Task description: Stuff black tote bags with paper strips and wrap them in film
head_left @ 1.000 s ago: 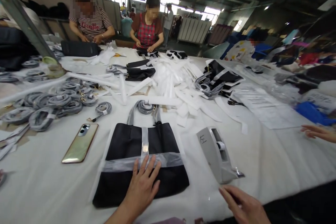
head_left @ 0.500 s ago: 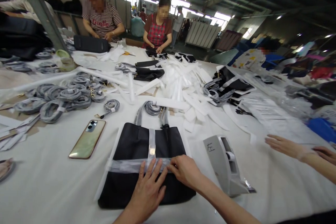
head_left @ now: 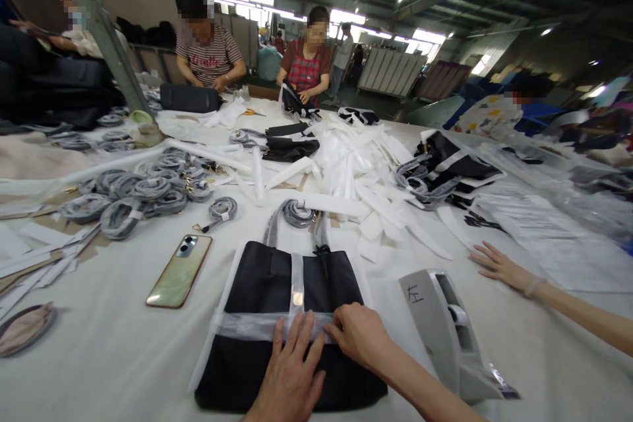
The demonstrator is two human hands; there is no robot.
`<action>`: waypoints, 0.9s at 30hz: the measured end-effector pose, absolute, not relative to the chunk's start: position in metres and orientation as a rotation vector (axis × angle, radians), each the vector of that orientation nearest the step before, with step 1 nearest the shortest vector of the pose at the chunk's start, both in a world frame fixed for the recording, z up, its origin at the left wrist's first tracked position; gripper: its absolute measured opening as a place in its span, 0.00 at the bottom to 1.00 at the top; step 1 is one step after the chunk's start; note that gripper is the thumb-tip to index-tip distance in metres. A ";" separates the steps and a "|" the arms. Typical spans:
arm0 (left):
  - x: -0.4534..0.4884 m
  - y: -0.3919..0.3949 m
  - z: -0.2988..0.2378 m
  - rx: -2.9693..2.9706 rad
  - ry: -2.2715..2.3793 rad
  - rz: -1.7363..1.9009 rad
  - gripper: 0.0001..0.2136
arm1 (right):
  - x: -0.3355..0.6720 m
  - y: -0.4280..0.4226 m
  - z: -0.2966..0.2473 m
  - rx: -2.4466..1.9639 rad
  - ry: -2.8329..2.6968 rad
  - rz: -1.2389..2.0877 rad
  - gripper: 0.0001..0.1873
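A black bag point(head_left: 257, 280) lies flat on the white table in front of me, wrapped by a translucent white band point(head_left: 242, 326) and a vertical strip point(head_left: 297, 277). My left hand point(head_left: 291, 376) rests flat on the bag, fingers spread over the band. My right hand point(head_left: 359, 336) sits beside it with fingers curled and pressed onto the band's right part. The bag's grey wrapped handles point(head_left: 297, 214) point away from me.
A grey tape dispenser point(head_left: 448, 330) stands right of the bag; a phone point(head_left: 179, 270) lies to the left. Coiled grey straps point(head_left: 133, 191) and white strips point(head_left: 356, 165) cover the table. Another person's hand point(head_left: 497, 267) reaches in from the right. Workers stand at the far side.
My right hand came up from the near edge onto the band beside my left hand. The other person's hand reached further in from the right. The view shifted.
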State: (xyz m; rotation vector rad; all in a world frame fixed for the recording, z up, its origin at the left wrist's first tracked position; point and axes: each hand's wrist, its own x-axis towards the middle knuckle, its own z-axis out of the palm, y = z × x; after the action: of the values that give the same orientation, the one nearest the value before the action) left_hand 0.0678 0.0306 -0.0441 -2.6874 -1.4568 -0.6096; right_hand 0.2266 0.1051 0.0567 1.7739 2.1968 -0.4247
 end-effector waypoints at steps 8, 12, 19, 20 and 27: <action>0.077 0.050 -0.037 -2.753 -1.195 -0.662 0.30 | 0.232 0.098 0.049 1.899 2.186 -0.462 0.14; 0.078 0.052 -0.044 -2.727 -1.183 -0.704 0.30 | 0.242 0.094 0.043 2.039 2.193 -0.614 0.15; 0.081 0.057 -0.046 -2.675 -1.128 -0.770 0.29 | 0.249 0.094 0.044 2.201 2.124 -0.611 0.14; 0.081 0.058 -0.046 -2.667 -1.120 -0.772 0.29 | 0.250 0.093 0.044 2.182 2.101 -0.565 0.13; 0.081 0.060 -0.054 -2.663 -1.111 -0.684 0.29 | 0.266 0.086 0.039 2.281 2.028 -0.507 0.08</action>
State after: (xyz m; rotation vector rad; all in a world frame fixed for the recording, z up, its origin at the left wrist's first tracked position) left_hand 0.0813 0.0603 -0.0544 -2.6631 -1.1112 -0.6841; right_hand 0.2665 0.0860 0.0394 2.2815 2.0284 -0.5075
